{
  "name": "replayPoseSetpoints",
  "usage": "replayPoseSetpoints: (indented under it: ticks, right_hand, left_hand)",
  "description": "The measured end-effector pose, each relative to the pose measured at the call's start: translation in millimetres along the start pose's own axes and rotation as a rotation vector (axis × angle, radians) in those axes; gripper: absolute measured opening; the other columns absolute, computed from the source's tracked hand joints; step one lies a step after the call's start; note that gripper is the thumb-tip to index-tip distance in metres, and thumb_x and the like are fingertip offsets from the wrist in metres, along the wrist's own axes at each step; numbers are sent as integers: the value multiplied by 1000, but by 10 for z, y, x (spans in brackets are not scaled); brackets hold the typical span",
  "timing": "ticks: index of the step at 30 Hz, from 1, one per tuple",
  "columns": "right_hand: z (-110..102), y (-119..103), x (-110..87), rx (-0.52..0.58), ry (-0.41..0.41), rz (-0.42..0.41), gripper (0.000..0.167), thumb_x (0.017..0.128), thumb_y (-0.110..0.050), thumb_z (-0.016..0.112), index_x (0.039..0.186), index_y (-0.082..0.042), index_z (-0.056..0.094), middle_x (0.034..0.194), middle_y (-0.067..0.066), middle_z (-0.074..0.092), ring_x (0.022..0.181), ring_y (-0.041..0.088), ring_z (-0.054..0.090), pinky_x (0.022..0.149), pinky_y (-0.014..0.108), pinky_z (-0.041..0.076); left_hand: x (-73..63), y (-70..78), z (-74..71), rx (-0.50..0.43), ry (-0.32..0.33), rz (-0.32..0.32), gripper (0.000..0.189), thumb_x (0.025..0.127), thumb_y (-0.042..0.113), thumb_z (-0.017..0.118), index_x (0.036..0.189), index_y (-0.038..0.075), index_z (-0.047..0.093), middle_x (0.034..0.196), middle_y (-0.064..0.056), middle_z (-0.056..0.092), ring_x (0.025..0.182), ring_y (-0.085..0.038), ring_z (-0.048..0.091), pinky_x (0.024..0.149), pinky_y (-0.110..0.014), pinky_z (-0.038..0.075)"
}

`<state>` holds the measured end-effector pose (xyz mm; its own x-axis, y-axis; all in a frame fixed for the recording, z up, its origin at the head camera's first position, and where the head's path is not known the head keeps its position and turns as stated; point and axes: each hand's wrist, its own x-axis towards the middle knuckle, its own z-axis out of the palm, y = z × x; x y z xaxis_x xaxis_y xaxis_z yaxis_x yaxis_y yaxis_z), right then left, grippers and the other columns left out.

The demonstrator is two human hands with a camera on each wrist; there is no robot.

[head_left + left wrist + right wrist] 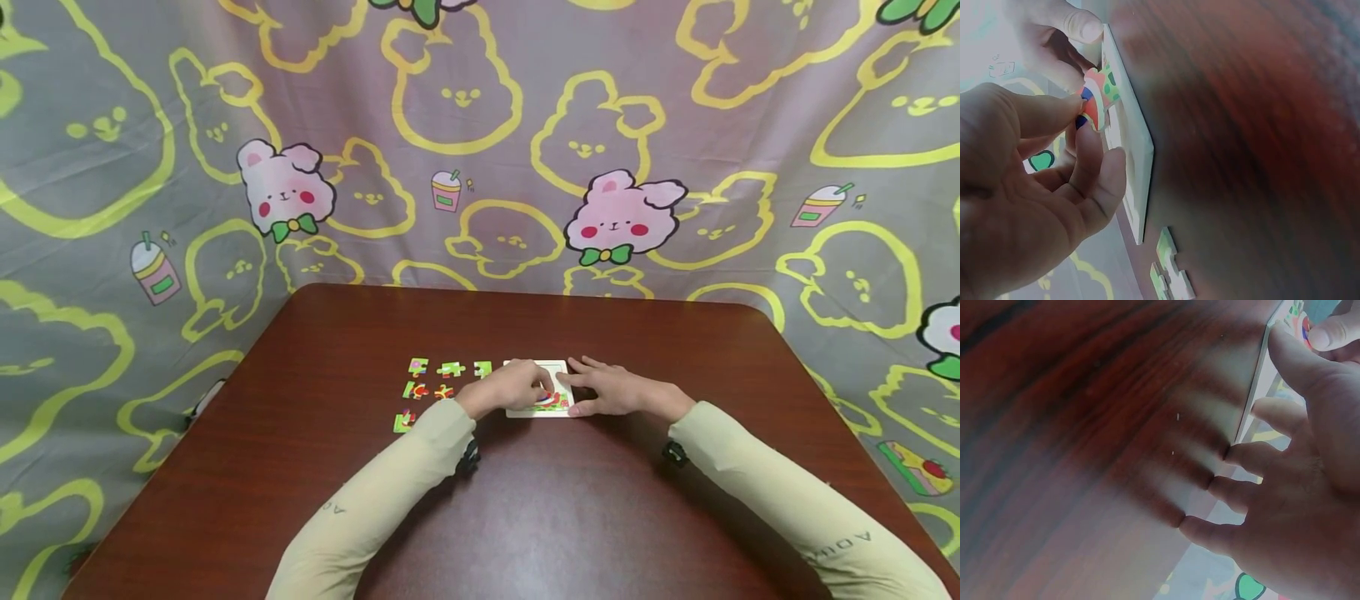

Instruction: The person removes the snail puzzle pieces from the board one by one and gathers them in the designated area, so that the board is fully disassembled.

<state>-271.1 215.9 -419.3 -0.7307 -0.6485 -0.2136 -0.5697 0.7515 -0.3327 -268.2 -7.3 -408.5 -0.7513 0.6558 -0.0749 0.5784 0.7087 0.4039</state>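
Note:
A small white-framed puzzle board [517, 413] lies on the table. Over it, my left hand [517, 385] pinches a colourful jigsaw piece [1096, 94] between thumb and index finger; red, blue, white and green show on it. That piece is tilted at the board's surface; whether it is seated cannot be told. At the board's right side, my right hand [615, 392] has its fingers spread, the thumb touching the frame and other fingertips on the tabletop. Some of the board's picture shows near its lower right; the left hand covers part of it.
Several loose jigsaw pieces [418, 366] lie left of the board on the dark red-brown table [525, 517]; the left forearm partly hides that area. A patterned curtain [465, 100] hangs behind the table and along its sides.

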Motion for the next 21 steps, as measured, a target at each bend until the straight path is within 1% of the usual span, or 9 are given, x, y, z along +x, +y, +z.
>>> replayPoseSetpoints:
  ticks: [6,8,13,16,21]
  right_hand:
    - [3,10,7,0,-8,9,73,91,-50,63,150,-14,40,159,27,22,145,53,15,104,74,25]
    - [0,8,10,14,-13,16,73,91,-50,63,150,-15,39,159,25,21,146,51,14,106,73,23]
    - [2,10,13,9,-11,13,74,91,-51,62,150,-15,39,159,25,22,146,51,15,106,73,24]
    - [4,15,14,0,-10,11,73,91,-51,62,150,-14,40,158,26,23,146,51,16,105,73,25]
    - [4,7,18,-6,-17,13,73,91,-51,62,150,-15,40,159,26,23,146,51,17,105,73,26]
  left_hand:
    - [-20,-5,-42,-2,-7,23,16,93,14,61,102,14,75,96,3,72,83,-11,57,78,-23,45]
    - [-35,-8,-70,-2,-11,18,16,94,14,61,102,14,75,96,3,71,82,-11,57,76,-23,45]
    - [-86,-29,-160,-7,-6,-2,15,94,14,60,101,15,74,91,3,69,77,-13,56,72,-24,44]
    - [-124,-60,-214,-5,-9,-8,14,95,16,60,100,15,73,88,3,67,76,-13,55,71,-24,43]
    - [-203,-137,-303,0,-33,-14,14,96,16,58,100,15,71,86,4,64,74,-11,53,70,-24,43]
